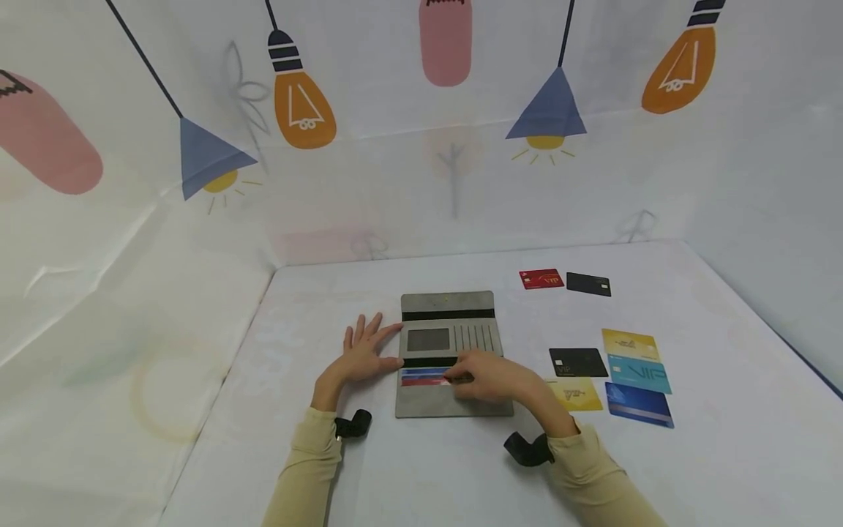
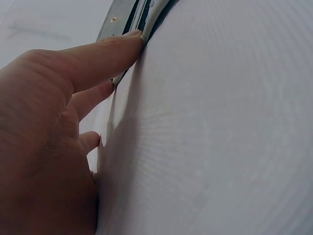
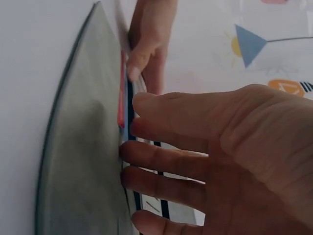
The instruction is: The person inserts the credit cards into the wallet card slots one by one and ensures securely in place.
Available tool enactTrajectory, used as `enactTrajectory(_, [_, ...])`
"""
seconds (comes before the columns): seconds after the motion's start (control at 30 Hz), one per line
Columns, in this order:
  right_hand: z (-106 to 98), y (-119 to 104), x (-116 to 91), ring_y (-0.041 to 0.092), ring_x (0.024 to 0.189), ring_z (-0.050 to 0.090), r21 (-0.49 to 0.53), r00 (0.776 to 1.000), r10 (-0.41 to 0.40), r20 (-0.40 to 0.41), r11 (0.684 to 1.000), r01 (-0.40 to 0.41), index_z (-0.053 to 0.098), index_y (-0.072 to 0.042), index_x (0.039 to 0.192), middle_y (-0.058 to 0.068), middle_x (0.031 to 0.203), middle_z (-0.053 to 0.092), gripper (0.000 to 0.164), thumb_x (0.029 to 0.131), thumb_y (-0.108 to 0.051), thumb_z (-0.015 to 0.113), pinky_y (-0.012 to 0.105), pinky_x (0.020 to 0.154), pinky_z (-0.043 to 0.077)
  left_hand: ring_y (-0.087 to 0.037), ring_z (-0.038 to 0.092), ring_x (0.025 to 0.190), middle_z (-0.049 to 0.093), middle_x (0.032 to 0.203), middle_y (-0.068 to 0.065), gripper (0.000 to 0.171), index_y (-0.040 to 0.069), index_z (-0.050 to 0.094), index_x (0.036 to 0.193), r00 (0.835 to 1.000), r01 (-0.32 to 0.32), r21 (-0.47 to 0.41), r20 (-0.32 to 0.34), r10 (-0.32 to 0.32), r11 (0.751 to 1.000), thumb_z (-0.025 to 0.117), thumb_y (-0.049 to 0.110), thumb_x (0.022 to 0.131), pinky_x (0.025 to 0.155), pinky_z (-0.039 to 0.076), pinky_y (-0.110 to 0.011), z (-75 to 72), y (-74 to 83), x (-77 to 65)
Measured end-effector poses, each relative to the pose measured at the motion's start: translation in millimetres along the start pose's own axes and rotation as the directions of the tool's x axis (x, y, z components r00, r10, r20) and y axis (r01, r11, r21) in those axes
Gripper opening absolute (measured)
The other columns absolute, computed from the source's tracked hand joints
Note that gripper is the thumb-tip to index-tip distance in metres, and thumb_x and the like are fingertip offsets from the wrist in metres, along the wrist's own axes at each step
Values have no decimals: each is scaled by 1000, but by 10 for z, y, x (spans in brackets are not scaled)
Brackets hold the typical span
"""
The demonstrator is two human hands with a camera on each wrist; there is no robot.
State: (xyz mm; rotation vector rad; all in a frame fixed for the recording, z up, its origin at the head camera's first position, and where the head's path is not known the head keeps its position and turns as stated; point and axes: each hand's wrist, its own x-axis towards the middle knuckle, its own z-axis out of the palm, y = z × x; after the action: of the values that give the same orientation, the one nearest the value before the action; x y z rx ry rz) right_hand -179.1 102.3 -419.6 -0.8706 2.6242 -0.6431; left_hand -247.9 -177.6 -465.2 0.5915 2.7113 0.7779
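Note:
A grey card wallet (image 1: 448, 304) lies unfolded on the table, showing slim slots, a dark window and black bands. Across its lower part is a card striped blue, white and red (image 1: 421, 377). My right hand (image 1: 490, 375) pinches this card's right end between thumb and index finger, and the hand covers that end in the head view. In the right wrist view, the other fingertips (image 3: 131, 152) rest along the wallet's inner fold. My left hand (image 1: 358, 360) is spread at the wallet's left side, thumb and index fingertip touching its edge, the other fingers on the table.
Right of the wallet lie a black VIP card (image 1: 578, 362), two yellow cards (image 1: 630, 344) (image 1: 576, 395), a turquoise card (image 1: 639, 374) and a blue card (image 1: 639, 405). Farther back are a red card (image 1: 541, 279) and another black card (image 1: 588, 284). Patterned white sheeting (image 1: 395, 190) hangs behind.

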Motion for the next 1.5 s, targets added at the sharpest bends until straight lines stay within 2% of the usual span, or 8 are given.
enactTrajectory(0.17, [-78, 86, -28, 29, 115, 59, 50, 991, 121, -49, 992, -119, 65, -6, 130, 10, 124, 66, 38, 94, -20, 66, 50, 100, 47, -42, -17, 149, 3, 166, -17, 75, 22, 38, 153, 1000, -3, -17, 8, 3, 1000, 68, 43, 88, 115, -14, -61, 16, -19, 2])
enactTrajectory(0.43, [-324, 462, -219, 34, 115, 58, 140, 966, 192, -173, 976, -169, 57, -3, 137, 17, 128, 63, 45, 96, -21, 62, 51, 96, 50, -42, -17, 149, 3, 166, -17, 74, 22, 39, 153, 1000, -11, -27, 1, 11, 1000, 68, 42, 88, 115, -14, -62, 19, -23, 3])
enactTrajectory(0.7, [-629, 846, -633, 43, 123, 51, 164, 889, 334, -313, 941, -296, 51, -4, 142, 24, 137, 55, 52, 98, -27, 61, 61, 97, 45, -42, -16, 149, 3, 166, -17, 74, 22, 38, 153, 1000, -8, -12, 2, 8, 1000, 68, 43, 88, 115, -12, -62, 26, -23, 11])
enactTrajectory(0.9, [-822, 1041, -983, 52, 128, 41, 183, 830, 439, -344, 898, -399, 43, 0, 146, 34, 143, 44, 59, 101, -35, 55, 70, 99, 37, -42, -16, 149, 3, 166, -17, 74, 22, 38, 153, 1000, -7, -6, 3, 7, 1000, 67, 43, 89, 115, -12, -62, 26, -24, 11])
enactTrajectory(1.13, [-869, 1343, -1309, 60, 133, 25, 216, 749, 574, -330, 819, -532, 34, 5, 148, 41, 148, 27, 66, 102, -40, 49, 75, 101, 27, -42, -17, 149, 3, 166, -17, 74, 22, 37, 154, 1000, -7, -10, 9, 7, 1000, 67, 42, 89, 115, -13, -62, 26, -17, 7])
enactTrajectory(1.27, [-837, 1518, -1438, 62, 130, 24, 233, 711, 640, -291, 768, -596, 31, 6, 149, 43, 148, 22, 67, 101, -38, 48, 76, 100, 27, -42, -17, 149, 3, 166, -17, 74, 22, 38, 154, 1000, -7, -9, 5, 7, 1000, 67, 43, 89, 115, -13, -62, 28, -14, 11])
enactTrajectory(1.4, [-779, 1647, -1494, 61, 128, 24, 249, 688, 680, -253, 733, -633, 31, 8, 148, 44, 147, 21, 66, 100, -35, 49, 75, 100, 27, -42, -17, 149, 3, 166, -17, 74, 22, 38, 154, 1000, -4, -5, 7, 4, 1000, 68, 43, 89, 115, -13, -62, 29, -15, 10])
enactTrajectory(1.5, [-752, 1706, -1517, 62, 129, 22, 269, 677, 692, -251, 722, -638, 31, 9, 147, 44, 146, 21, 66, 100, -34, 50, 75, 101, 27, -42, -17, 149, 3, 166, -17, 74, 22, 38, 154, 1000, -6, -6, 5, 6, 1000, 68, 42, 89, 115, -13, -62, 27, -19, 4])
